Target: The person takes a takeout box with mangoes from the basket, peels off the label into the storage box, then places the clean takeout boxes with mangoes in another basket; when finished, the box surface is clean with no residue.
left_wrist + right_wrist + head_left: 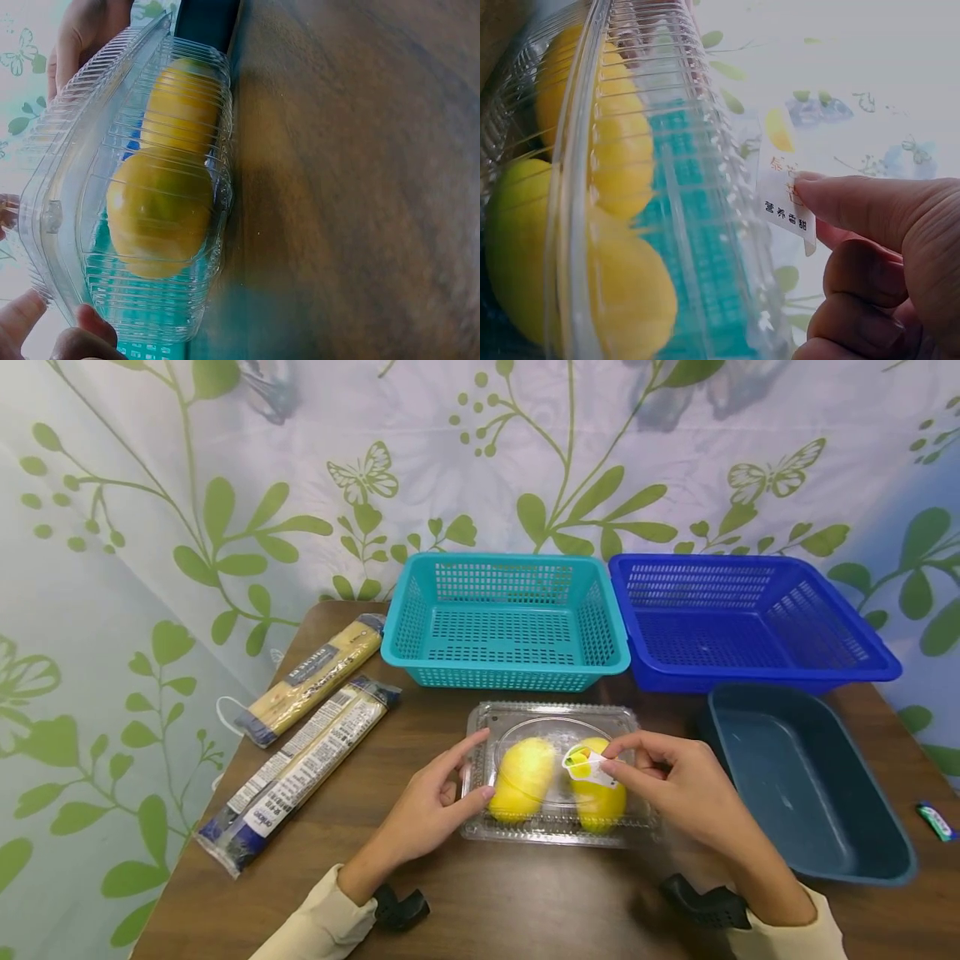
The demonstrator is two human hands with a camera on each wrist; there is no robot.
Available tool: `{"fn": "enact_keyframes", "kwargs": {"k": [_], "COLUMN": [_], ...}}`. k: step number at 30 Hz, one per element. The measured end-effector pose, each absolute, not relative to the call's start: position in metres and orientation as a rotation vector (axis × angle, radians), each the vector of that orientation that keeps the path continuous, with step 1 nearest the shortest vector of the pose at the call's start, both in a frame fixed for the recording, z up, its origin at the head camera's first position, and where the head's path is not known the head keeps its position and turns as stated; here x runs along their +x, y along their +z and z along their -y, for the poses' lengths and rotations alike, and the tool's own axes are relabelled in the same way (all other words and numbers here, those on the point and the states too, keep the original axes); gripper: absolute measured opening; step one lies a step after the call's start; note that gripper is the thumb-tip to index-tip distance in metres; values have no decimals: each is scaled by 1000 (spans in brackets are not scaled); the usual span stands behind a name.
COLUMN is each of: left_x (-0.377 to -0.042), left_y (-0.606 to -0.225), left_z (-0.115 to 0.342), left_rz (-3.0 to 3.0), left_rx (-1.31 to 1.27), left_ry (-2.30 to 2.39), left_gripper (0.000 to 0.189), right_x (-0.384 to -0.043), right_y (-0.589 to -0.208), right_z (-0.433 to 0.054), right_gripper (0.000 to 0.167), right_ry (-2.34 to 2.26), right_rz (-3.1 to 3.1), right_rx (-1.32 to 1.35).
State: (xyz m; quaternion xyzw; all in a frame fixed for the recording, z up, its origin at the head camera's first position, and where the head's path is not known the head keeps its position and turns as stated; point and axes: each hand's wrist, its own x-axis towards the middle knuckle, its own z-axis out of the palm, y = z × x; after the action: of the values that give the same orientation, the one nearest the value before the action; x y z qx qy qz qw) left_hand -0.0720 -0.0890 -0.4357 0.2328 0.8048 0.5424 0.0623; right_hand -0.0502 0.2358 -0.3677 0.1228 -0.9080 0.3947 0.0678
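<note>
A clear plastic clamshell box (557,714) with its lid down holds two yellow mangoes (522,779). My left hand (432,804) is at the box's left side, its index finger and thumb extended and spread at the lid. In the left wrist view, fingertips (94,326) meet the rim. Between thumb and forefinger, my right hand (678,785) pinches a fruit-picture sticker (781,184) above the lid's right half. The right wrist view shows printed characters on this sticker and its lower corner bent. Whether any part of it touches the lid, I cannot tell.
Behind the box stand a teal basket (506,679) and a blue basket (757,677). At right is a dark blue-green tub (802,785), with a small green packet (936,821) beyond it. Two long noodle packs (311,681) lie on the wooden table's (480,902) left side.
</note>
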Motion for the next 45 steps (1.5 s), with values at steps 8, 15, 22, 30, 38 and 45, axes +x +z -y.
{"fn": "enact_keyframes", "kwargs": {"k": [8, 15, 22, 30, 38, 45], "left_x": [-72, -70, -71, -72, -72, -72], "left_y": [-434, -433, -434, -436, -437, -436], "left_z": [90, 90, 89, 90, 91, 89], "left_rz": [-2440, -2432, -2423, -2425, -2415, -2406], "left_rx": [711, 686, 695, 691, 692, 696], "left_ry": [1644, 1639, 1640, 1644, 1658, 1668], "left_gripper": [67, 68, 68, 68, 68, 68], "right_x": [-35, -26, -15, 0, -4, -10], "right_y": [-359, -359, -362, -375, -394, -406], "right_z": [-258, -287, -324, -370, -395, -408], "right_gripper": [10, 13, 24, 45, 52, 52], "right_ry": [1129, 1091, 1043, 861, 623, 498], "right_rz": [2751, 2685, 2682, 2732, 2869, 2991], "right_rx": [186, 29, -153, -422, -489, -427]}}
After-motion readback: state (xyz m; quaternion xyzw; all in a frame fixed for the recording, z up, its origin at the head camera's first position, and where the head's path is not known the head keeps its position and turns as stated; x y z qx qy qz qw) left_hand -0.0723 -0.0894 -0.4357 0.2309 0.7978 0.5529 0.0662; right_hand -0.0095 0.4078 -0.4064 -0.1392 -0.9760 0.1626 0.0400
